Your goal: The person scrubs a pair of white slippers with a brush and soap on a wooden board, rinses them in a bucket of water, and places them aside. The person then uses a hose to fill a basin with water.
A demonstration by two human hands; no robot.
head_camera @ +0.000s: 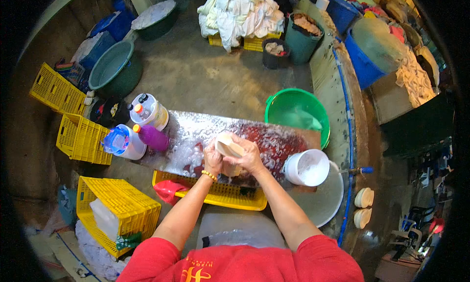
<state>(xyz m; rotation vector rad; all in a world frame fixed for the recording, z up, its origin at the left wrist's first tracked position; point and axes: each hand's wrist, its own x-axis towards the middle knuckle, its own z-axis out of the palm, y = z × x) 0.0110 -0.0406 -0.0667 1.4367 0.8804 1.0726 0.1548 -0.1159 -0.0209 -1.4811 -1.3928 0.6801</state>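
Note:
My left hand, with a yellow beaded bracelet at the wrist, grips the left side of a cream, soft-looking item. My right hand grips its right side, and the item bends into an open fold between them. Whether it is a slipper or a folded cloth I cannot tell. Beneath both hands is a dark red tabletop covered in soapy foam. Under the right hand a second pale patch shows, partly hidden. A white bucket holding suds stands to the right of my right hand.
At the table's left end stand a purple bottle, a white pail and a bucket with bottles. A green basin with water is behind the right end. Yellow crates lie left; white laundry is piled at the back.

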